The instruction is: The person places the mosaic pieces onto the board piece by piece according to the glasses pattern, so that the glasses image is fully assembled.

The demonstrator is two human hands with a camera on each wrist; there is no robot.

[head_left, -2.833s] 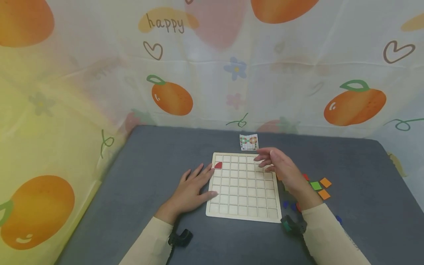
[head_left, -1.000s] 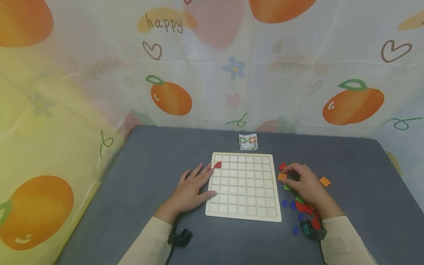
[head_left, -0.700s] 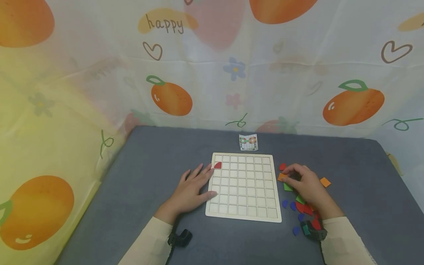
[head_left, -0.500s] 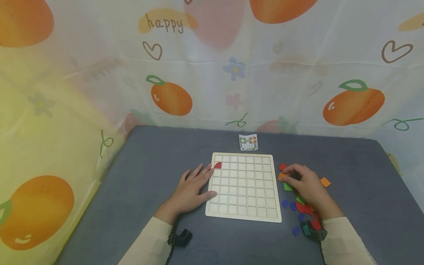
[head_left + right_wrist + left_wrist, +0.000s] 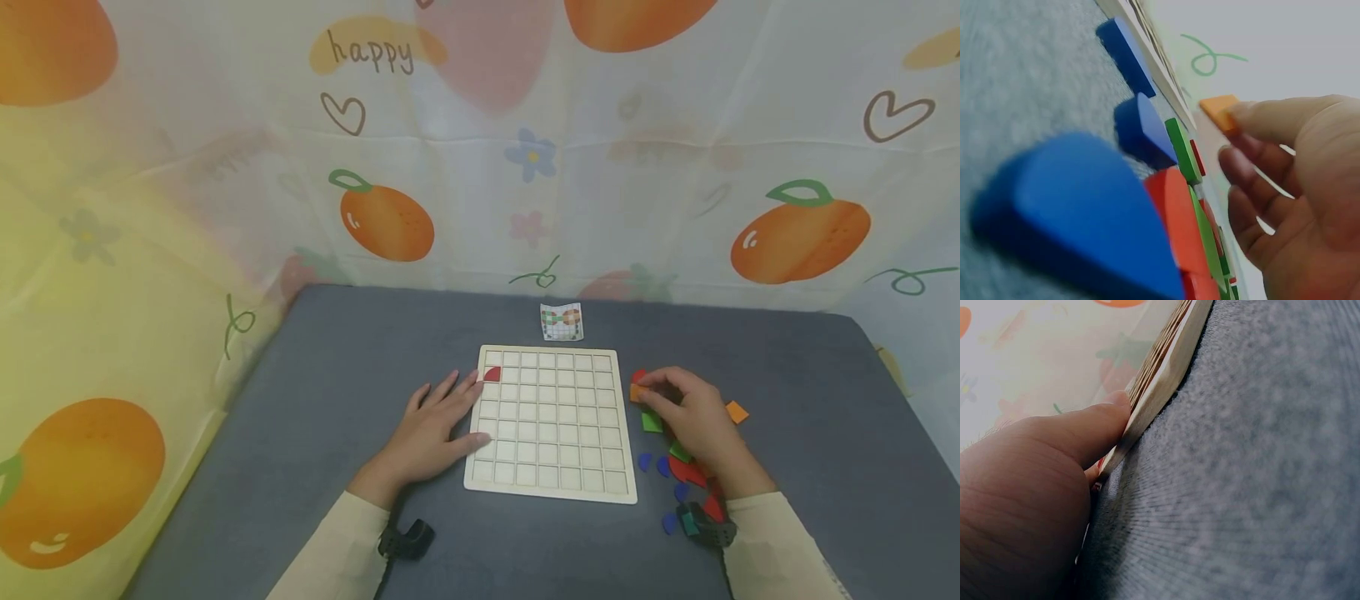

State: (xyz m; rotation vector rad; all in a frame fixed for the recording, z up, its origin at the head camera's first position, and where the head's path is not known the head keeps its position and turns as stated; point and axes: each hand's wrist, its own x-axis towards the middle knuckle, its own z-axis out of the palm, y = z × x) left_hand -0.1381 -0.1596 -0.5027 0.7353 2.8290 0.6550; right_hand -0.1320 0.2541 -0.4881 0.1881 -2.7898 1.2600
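Note:
My right hand [image 5: 693, 414] pinches an orange square tile [image 5: 1219, 111] between thumb and fingers, raised off the table in the right wrist view, just right of the wooden grid board [image 5: 551, 496]. The left hand [image 5: 429, 432] lies with spread, straight fingers on the board's left edge, its thumb [image 5: 1100, 425] over the rim. One red quarter-round tile [image 5: 492, 374] sits in a left-column cell, second row from the top. Close to the right hand are a green square tile [image 5: 652, 422] and a red tile [image 5: 639, 376].
Several blue half-round pieces [image 5: 645, 462], red pieces [image 5: 686, 471] and another orange tile [image 5: 737, 412] lie loose right of the board, some partly under the right forearm. A small printed pattern card [image 5: 562, 322] lies behind the board. A patterned cloth hangs behind the grey table [image 5: 360, 333].
From above the board, the right hand moved right to the loose tiles and took hold of an orange tile, which is now slightly raised. The left hand stays put.

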